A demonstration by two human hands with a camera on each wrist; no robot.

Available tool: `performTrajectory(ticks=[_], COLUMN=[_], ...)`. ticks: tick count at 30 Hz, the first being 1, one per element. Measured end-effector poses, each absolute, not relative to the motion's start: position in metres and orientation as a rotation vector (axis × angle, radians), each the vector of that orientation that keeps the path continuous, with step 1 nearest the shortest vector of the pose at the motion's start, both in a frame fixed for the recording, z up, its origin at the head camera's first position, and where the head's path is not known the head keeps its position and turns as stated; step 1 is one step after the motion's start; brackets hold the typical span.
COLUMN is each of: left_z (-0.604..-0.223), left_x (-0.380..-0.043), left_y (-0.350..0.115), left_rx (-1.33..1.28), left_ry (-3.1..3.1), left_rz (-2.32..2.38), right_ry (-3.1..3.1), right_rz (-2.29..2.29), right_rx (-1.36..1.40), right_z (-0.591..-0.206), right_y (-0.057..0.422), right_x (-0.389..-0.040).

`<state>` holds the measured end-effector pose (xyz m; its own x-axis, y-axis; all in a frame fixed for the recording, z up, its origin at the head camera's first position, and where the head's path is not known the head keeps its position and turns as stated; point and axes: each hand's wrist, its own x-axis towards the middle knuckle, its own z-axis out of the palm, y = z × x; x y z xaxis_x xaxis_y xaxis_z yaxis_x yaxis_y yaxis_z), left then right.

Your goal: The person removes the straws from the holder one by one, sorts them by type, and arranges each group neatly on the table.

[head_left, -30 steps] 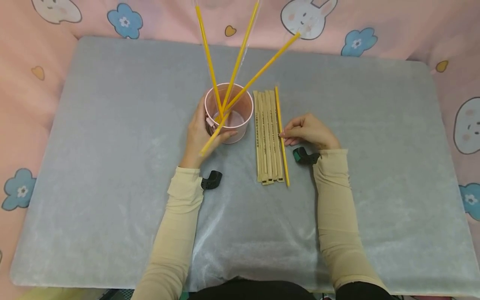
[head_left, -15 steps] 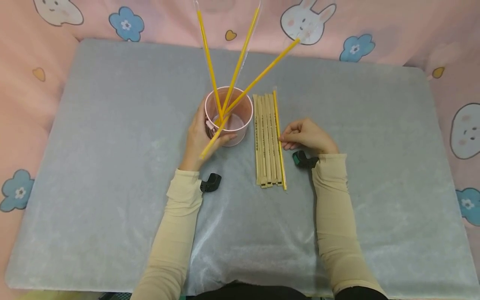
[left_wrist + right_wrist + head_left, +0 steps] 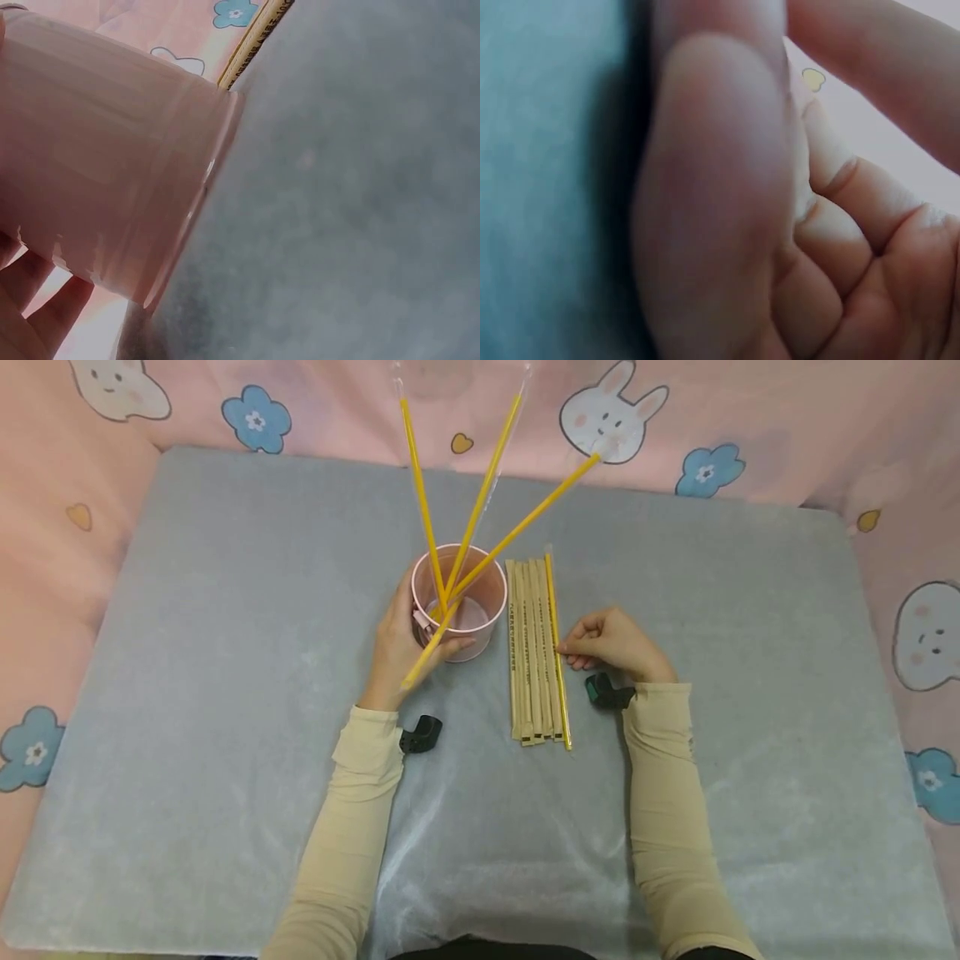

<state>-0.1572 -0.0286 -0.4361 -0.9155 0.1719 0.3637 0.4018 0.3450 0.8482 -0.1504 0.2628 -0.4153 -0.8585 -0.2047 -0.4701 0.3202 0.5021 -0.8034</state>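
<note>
On the grey cloth (image 3: 262,652), a pink cup (image 3: 484,593) bearing leaning straws (image 3: 487,485) is clasped by the left hand (image 3: 396,647), while a lone yellow straw (image 3: 552,602) is pinched by the right hand (image 3: 611,643); between straw and cup, the way is taken up by paper packets (image 3: 534,660).

Bright, unpatterned yellow is shown by the slender straws in clear film (image 3: 525,527), while the flat tan paper-wrapped straws (image 3: 534,652) are marked with dark print and blackish end patches. The round plastic bucket (image 3: 112,157) is coloured pink. The velvety tabletop (image 3: 225,652) is covered in grey. The pink cloth backdrop (image 3: 337,410) is patterned with white rabbit faces (image 3: 603,431), blue flowers (image 3: 257,420) and yellow hearts (image 3: 462,443).
</note>
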Motion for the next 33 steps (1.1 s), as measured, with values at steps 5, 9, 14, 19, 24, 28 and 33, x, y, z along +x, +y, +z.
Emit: performTrajectory(ticks=[5,9,14,19,24,28,33], left_z=[-0.433,-0.432,-0.433,-0.435,-0.436,-0.436,-0.434], left_x=[-0.161,-0.163,-0.161,-0.157,-0.154,-0.151,-0.153], left_y=[-0.03,-0.031,-0.032,-0.031,-0.029,-0.03,-0.031], left_rx=[-0.519,-0.523,-0.524,-0.546,-0.552,-0.534,-0.555], left_ry=[-2.381,-2.364,-2.404,-2.396,-2.395,-2.408,-2.392], left_rz=[-1.6,-1.594,-1.571,-1.575,-1.587,-1.598,-1.585], right_ry=[2.254,2.295,2.356,2.416,2.481,2.542,2.608], right_rz=[-1.342,-1.377,-1.469,-1.463,-1.44,-1.484,-1.538], right_rx=[0.049,0.001,0.023,0.002,-0.068,-0.14,-0.27], right_z=[-0.411,-0.409,-0.405,-0.399,-0.392,-0.382,-0.359], right_y=[0.266,0.265,0.264,0.262,0.258,0.248,0.228], right_x=[-0.156,-0.158,-0.152,-0.145,-0.14,-0.135,-0.132])
